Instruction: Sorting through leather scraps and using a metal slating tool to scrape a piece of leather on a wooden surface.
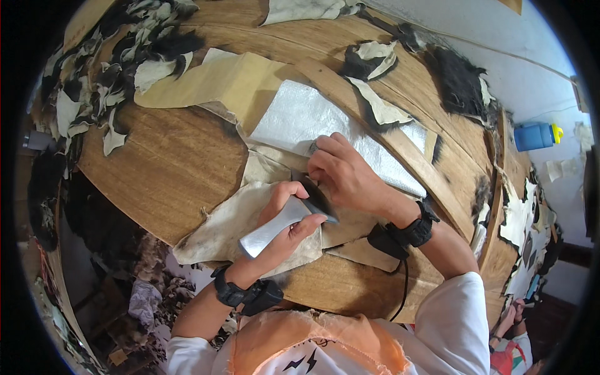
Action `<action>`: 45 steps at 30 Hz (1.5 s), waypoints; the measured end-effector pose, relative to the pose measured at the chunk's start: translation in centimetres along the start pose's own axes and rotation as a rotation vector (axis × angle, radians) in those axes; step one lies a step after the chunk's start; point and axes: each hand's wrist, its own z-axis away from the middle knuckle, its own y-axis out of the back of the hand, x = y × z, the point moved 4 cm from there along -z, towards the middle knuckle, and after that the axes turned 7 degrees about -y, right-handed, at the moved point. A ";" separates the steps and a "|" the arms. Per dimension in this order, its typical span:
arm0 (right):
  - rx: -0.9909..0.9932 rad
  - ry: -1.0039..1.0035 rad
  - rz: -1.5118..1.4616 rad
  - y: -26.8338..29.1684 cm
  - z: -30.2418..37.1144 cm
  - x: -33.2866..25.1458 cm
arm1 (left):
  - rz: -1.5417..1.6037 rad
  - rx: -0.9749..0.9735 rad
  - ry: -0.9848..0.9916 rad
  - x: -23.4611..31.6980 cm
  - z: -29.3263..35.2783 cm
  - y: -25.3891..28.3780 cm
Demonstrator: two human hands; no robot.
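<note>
My left hand (287, 240) is wrapped round the silver handle of a knife (270, 230) with a broad, dark, curved blade. The blade points away from me, toward my right hand (350, 174). The right hand's fingers are bent and closed beside the blade, and a small grey object (312, 148) shows at their tips; its kind is unclear. Under both hands lie pale hide pieces (219, 219) on the wooden table (169, 156). Just beyond, a silvery foil-like sheet (300, 112) rests over yellowish sheeting (206, 81).
A long wooden strip (400, 150) crosses the silvery sheet on the right. Black-and-white fur scraps (100, 81) heap at the far left, with more fur (459, 81) at the far right. A blue bottle (534, 136) stands at right. Another person's hand (512, 312) shows lower right.
</note>
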 end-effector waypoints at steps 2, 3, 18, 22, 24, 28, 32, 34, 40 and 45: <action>0.019 -0.002 -0.006 -0.1 0.3 -0.2 | 0.004 0.025 -0.007 0.0 0.0 -0.1; 0.037 -0.004 -0.013 -0.1 0.5 -0.2 | 0.009 0.051 -0.011 -0.1 0.0 -0.1; -0.580 -0.292 -0.136 6.6 9.0 -4.3 | -0.028 0.053 -0.039 0.2 0.1 0.2; -0.223 -0.257 -0.043 6.1 10.1 -6.7 | -0.238 -0.116 -0.499 4.5 2.2 -1.6; -0.075 -0.101 -0.111 5.7 9.1 -9.2 | 0.467 -0.318 0.359 5.7 3.5 -2.6; -0.006 -0.019 -0.225 2.2 8.2 -10.6 | -0.265 -0.326 -0.383 6.3 4.3 -2.4; 0.121 -0.023 -0.259 1.4 7.0 -11.7 | 0.031 -0.329 -0.337 5.4 5.2 -1.2; 0.180 -0.148 -0.386 1.3 6.9 -11.4 | -0.066 -0.352 -0.225 6.1 5.5 0.9; 0.584 -0.343 -0.359 1.3 7.4 -11.3 | -0.490 -0.485 -0.174 5.9 1.6 12.0; 0.913 -0.657 -0.983 -2.0 8.8 -12.2 | -0.577 -0.619 -0.064 4.3 -2.1 20.3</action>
